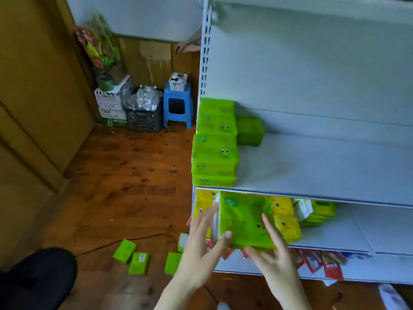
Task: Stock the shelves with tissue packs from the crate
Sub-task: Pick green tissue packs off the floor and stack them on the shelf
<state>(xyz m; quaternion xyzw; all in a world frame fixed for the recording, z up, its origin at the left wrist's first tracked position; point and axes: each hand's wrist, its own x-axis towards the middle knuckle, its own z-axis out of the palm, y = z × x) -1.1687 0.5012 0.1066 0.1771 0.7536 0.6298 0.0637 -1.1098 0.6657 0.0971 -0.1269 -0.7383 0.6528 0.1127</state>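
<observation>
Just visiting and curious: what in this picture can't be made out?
Head view:
1. Lettering on the green plastic-wrapped tissue pack: blurred, partly under the left hand and right hand.
2. Yellow tissue packs: partly behind that pack.
3. Red packets below: blurred, unreadable.
4. White metal shelving: top cut off by the frame edge.

Worn wood floor [134, 175]; blue stool [178, 104]; pale wall [134, 14].

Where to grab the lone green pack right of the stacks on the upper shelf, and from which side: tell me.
Probably from the front right, fingers over the top of the lone green pack, thumb on its front face: its left side is blocked by the green stacks, while nothing stands to its right.
</observation>
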